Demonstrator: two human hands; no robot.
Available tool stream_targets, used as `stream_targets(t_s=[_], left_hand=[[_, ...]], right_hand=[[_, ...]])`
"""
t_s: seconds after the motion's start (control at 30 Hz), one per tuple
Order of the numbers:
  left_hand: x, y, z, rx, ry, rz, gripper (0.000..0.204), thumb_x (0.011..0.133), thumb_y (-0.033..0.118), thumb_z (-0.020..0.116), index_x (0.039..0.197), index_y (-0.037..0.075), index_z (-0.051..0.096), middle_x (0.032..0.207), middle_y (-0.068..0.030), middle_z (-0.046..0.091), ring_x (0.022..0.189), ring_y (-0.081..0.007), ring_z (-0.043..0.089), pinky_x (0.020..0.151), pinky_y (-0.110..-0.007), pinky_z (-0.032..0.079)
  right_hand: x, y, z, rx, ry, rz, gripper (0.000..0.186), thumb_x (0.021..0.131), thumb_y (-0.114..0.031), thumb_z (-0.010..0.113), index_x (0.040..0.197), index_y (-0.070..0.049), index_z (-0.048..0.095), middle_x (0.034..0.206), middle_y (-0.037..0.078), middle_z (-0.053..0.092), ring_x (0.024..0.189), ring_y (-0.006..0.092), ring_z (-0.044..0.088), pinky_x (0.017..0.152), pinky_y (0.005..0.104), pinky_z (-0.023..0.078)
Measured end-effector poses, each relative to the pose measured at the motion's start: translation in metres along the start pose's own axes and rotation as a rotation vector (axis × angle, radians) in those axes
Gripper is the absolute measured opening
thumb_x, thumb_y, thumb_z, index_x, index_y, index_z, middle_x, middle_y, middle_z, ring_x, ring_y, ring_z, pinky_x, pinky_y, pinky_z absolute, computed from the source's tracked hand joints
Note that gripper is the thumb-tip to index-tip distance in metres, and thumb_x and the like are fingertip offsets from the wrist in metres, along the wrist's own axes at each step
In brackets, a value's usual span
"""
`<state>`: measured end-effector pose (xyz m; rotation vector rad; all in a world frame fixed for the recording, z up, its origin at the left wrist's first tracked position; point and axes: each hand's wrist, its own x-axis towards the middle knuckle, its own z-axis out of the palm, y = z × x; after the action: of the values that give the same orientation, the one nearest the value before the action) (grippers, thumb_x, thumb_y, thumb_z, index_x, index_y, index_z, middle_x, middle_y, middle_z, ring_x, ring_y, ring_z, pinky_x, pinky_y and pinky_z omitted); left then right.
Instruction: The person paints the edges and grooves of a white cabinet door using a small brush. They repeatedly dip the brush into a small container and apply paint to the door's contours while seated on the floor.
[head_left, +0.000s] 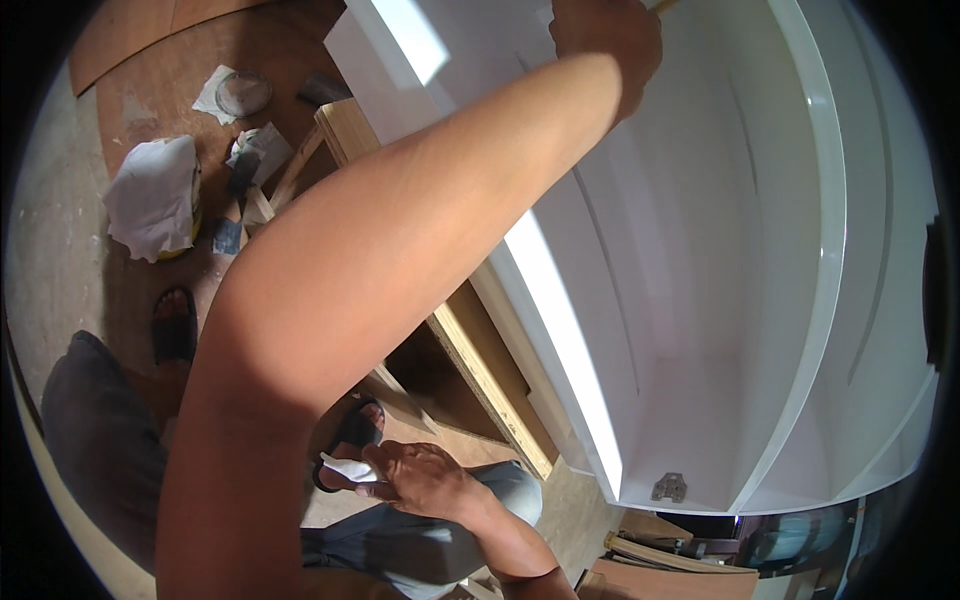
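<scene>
The view's edge is cutting off the left hand (612, 50); I cannot tell its fingers' grip. The right hand (425, 480) is pinching a white wad (350, 467); the white cabinet (690, 330) is gleaming.

Inside the white cabinet (690, 260), wide room to pass, from below the left hand (608, 50) down to the metal hinge (668, 487). Limited on the right by the long divider (828, 200), on the left by the bright side wall (565, 330). From the right hand (420, 480) toward the cabinet, obstructed first by the wooden stand (495, 395), then by this wall. Higher up, crossed by the slanting left arm (400, 220). Near the right hand, narrowed by the trouser leg (515, 500) and the sandal (352, 428). Beyond the elbow, obstructed by the white cloth (152, 192).
</scene>
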<state>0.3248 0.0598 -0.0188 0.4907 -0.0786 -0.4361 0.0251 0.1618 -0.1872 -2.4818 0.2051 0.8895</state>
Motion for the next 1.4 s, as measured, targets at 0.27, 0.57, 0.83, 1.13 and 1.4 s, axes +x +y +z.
stream_targets(t_s=[0.27,0.57,0.83,1.13,1.4], left_hand=[[-0.004,0.002,-0.004,0.081,-0.025,0.05,0.006,0.077,0.007,0.063,0.079,0.002,0.066,0.078,-0.0133,0.067,0.071,-0.0208,0.062,0.064,-0.035,0.048],[-0.004,-0.002,0.0,0.099,-0.035,0.086,0.006,0.076,0.006,0.064,0.079,0.001,0.066,0.076,-0.0144,0.067,0.07,-0.022,0.062,0.066,-0.035,0.048],[-0.003,-0.01,0.006,0.055,0.012,0.128,0.006,0.079,0.006,0.064,0.082,0.001,0.067,0.078,-0.0143,0.068,0.072,-0.0221,0.063,0.067,-0.034,0.049],[-0.009,0.007,-0.002,0.281,-0.084,0.243,0.01,0.081,0.008,0.062,0.084,0.001,0.068,0.085,-0.0169,0.069,0.077,-0.027,0.067,0.072,-0.035,0.052],[-0.026,0.028,-0.019,0.429,-0.367,0.377,0.013,0.083,0.008,0.06,0.086,-0.001,0.069,0.081,-0.0178,0.069,0.075,-0.0266,0.068,0.071,-0.035,0.053]], right_hand=[[0.002,-0.001,0.0,0.015,0.013,0.005,0.034,0.09,-0.034,0.058,0.103,-0.004,0.051,0.089,0.018,0.063,0.083,0.0346,0.063,0.072,0.0443,0.05],[-0.003,-0.001,0.003,-0.042,0.078,-0.011,0.035,0.086,-0.035,0.063,0.106,-0.008,0.052,0.082,0.014,0.062,0.079,0.0305,0.066,0.07,0.0395,0.053],[-0.003,0.003,0.007,-0.039,0.099,-0.021,0.036,0.086,-0.036,0.063,0.106,-0.008,0.051,0.082,0.013,0.062,0.078,0.0309,0.066,0.069,0.0399,0.053],[-0.001,0.0,0.005,-0.063,0.044,-0.006,0.036,0.088,-0.036,0.059,0.105,-0.006,0.049,0.082,0.015,0.062,0.079,0.0321,0.064,0.069,0.042,0.051],[-0.002,0.006,0.016,-0.127,0.127,-0.08,0.037,0.085,-0.036,0.063,0.107,-0.009,0.051,0.079,0.01,0.061,0.072,0.027,0.065,0.065,0.0364,0.053]])
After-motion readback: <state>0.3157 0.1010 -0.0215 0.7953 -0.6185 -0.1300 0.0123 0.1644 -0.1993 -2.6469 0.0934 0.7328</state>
